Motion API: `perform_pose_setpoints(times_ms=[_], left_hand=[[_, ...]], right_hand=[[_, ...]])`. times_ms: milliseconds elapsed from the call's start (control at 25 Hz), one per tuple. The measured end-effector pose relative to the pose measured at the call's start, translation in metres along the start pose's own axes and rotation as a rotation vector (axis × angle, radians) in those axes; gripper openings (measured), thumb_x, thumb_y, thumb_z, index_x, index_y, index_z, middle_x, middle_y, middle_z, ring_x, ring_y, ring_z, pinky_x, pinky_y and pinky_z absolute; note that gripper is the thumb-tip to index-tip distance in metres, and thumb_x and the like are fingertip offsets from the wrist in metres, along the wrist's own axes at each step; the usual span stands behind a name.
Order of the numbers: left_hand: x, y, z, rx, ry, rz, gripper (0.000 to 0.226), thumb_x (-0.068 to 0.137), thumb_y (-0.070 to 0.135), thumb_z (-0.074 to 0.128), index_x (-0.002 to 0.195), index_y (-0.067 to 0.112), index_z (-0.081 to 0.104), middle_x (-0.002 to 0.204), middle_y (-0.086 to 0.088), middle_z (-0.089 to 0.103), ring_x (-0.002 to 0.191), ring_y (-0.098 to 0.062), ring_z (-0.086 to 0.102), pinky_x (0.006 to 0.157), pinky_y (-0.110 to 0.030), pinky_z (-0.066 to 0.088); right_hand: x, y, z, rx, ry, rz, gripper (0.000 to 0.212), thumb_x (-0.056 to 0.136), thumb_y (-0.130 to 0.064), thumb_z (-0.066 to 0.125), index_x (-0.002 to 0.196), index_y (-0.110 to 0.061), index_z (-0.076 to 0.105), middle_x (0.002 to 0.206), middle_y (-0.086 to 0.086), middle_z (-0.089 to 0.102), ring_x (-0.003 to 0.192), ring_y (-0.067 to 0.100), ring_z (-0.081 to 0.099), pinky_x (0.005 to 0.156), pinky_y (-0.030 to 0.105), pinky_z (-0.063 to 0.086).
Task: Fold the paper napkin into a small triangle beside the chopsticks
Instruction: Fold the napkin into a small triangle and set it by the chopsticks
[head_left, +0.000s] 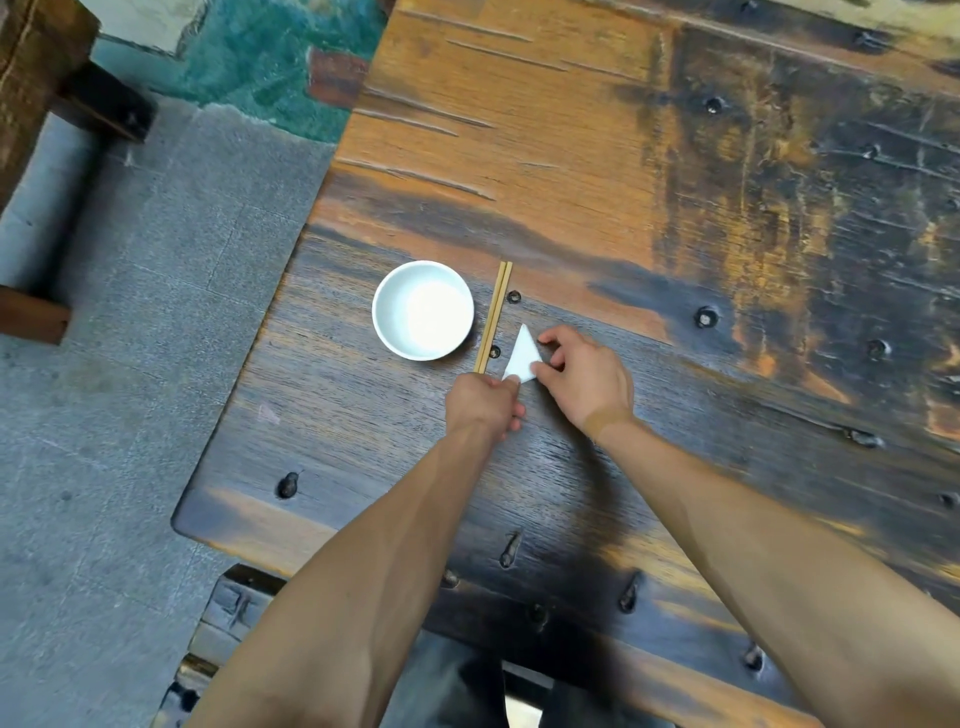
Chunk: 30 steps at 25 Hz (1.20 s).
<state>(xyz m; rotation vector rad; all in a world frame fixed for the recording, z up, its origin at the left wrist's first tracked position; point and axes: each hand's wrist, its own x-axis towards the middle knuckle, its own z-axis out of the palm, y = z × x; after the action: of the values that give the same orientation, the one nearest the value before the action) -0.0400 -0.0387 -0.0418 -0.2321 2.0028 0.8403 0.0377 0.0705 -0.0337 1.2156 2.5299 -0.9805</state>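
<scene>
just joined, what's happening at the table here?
A person is folding a white paper napkin on a dark wooden table. The napkin is already a small triangle, lying just right of a pair of chopsticks; a white bowl sits on the chopsticks' other side. The left hand pinches the triangle's near corner, and the right hand holds its right edge with curled fingers. They seem to be pressing the fold or nudging it into place.

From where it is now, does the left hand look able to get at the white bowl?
Probably yes. The left hand holds the napkin corner just below the chopsticks, and the bowl sits just beyond them, nothing above it; the hand would only need to cross over the chopsticks.
</scene>
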Motion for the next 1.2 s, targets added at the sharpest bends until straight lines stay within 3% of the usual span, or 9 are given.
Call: perform_pose_setpoints(times_ms=[160, 280, 360, 440, 560, 680, 800, 1000, 1200], left_hand=[[0.006, 0.007, -0.003, 0.104, -0.067, 0.011, 0.029, 0.093, 0.033, 0.06, 0.092, 0.006, 0.069, 0.057, 0.002, 0.069, 0.037, -0.009, 0.054, 0.037, -0.016, 0.037], [0.003, 0.011, -0.006, 0.334, -0.059, 0.123, 0.036, 0.093, 0.039, 0.057, 0.083, 0.007, 0.07, 0.069, -0.005, 0.072, 0.055, -0.018, 0.064, 0.057, -0.027, 0.053], [-0.004, 0.009, -0.007, 0.673, 0.069, 0.271, 0.04, 0.093, 0.046, 0.052, 0.085, 0.009, 0.067, 0.082, -0.009, 0.071, 0.075, -0.028, 0.066, 0.065, -0.033, 0.05], [-0.014, 0.003, -0.008, 0.911, 0.218, 0.444, 0.035, 0.096, 0.046, 0.048, 0.097, 0.013, 0.06, 0.091, -0.008, 0.067, 0.081, -0.031, 0.065, 0.061, -0.033, 0.044], [-0.019, -0.009, -0.013, 0.98, 0.272, 0.732, 0.027, 0.098, 0.037, 0.048, 0.113, 0.014, 0.048, 0.104, -0.006, 0.057, 0.086, -0.026, 0.061, 0.057, -0.038, 0.052], [-0.012, -0.019, -0.017, 1.123, 0.246, 0.957, 0.021, 0.1, 0.027, 0.047, 0.116, 0.016, 0.054, 0.113, -0.004, 0.054, 0.097, -0.024, 0.053, 0.069, -0.04, 0.053], [-0.004, -0.024, -0.021, 1.216, 0.233, 1.025, 0.02, 0.097, 0.022, 0.05, 0.114, 0.016, 0.058, 0.113, -0.001, 0.056, 0.099, -0.024, 0.052, 0.076, -0.039, 0.05], [0.002, -0.022, -0.036, 1.241, 0.128, 1.128, 0.029, 0.098, 0.028, 0.044, 0.123, 0.017, 0.055, 0.118, -0.001, 0.055, 0.104, -0.023, 0.05, 0.079, -0.038, 0.049], [-0.002, -0.019, -0.047, 1.261, 0.039, 1.144, 0.04, 0.094, 0.028, 0.046, 0.132, 0.016, 0.049, 0.124, -0.003, 0.052, 0.11, -0.023, 0.048, 0.085, -0.04, 0.049]], right_hand=[[-0.004, 0.008, 0.003, -0.209, 0.077, -0.253, 0.038, 0.09, -0.031, 0.064, 0.128, -0.031, 0.058, 0.119, -0.004, 0.055, 0.111, 0.023, 0.048, 0.087, 0.041, 0.047], [-0.004, 0.013, 0.006, -0.278, 0.062, -0.279, 0.037, 0.091, -0.034, 0.063, 0.128, -0.03, 0.06, 0.123, -0.003, 0.054, 0.113, 0.023, 0.045, 0.091, 0.041, 0.042], [-0.003, 0.014, 0.007, -0.298, 0.051, -0.277, 0.037, 0.091, -0.034, 0.063, 0.127, -0.031, 0.061, 0.123, -0.002, 0.054, 0.113, 0.024, 0.045, 0.091, 0.041, 0.041], [-0.003, 0.013, 0.006, -0.292, 0.051, -0.281, 0.036, 0.091, -0.033, 0.064, 0.126, -0.031, 0.062, 0.121, -0.002, 0.055, 0.112, 0.024, 0.046, 0.09, 0.041, 0.042], [-0.001, 0.013, 0.006, -0.295, 0.045, -0.286, 0.034, 0.091, -0.033, 0.063, 0.125, -0.031, 0.062, 0.12, -0.002, 0.056, 0.11, 0.024, 0.048, 0.088, 0.04, 0.042], [-0.001, 0.012, 0.007, -0.282, 0.042, -0.275, 0.034, 0.091, -0.032, 0.064, 0.124, -0.03, 0.062, 0.118, -0.003, 0.056, 0.109, 0.023, 0.048, 0.087, 0.039, 0.043], [-0.003, 0.013, 0.009, -0.261, 0.024, -0.27, 0.035, 0.092, -0.03, 0.063, 0.126, -0.027, 0.062, 0.12, -0.003, 0.056, 0.11, 0.023, 0.048, 0.088, 0.04, 0.045], [-0.015, 0.019, 0.01, -0.446, 0.051, -0.397, 0.037, 0.096, -0.031, 0.057, 0.132, -0.021, 0.058, 0.139, -0.003, 0.055, 0.114, 0.028, 0.049, 0.088, 0.042, 0.043], [-0.026, 0.029, 0.013, -0.504, -0.066, -0.37, 0.058, 0.099, -0.042, 0.041, 0.152, -0.021, 0.028, 0.159, -0.008, 0.029, 0.137, 0.025, 0.032, 0.101, 0.042, 0.035]])
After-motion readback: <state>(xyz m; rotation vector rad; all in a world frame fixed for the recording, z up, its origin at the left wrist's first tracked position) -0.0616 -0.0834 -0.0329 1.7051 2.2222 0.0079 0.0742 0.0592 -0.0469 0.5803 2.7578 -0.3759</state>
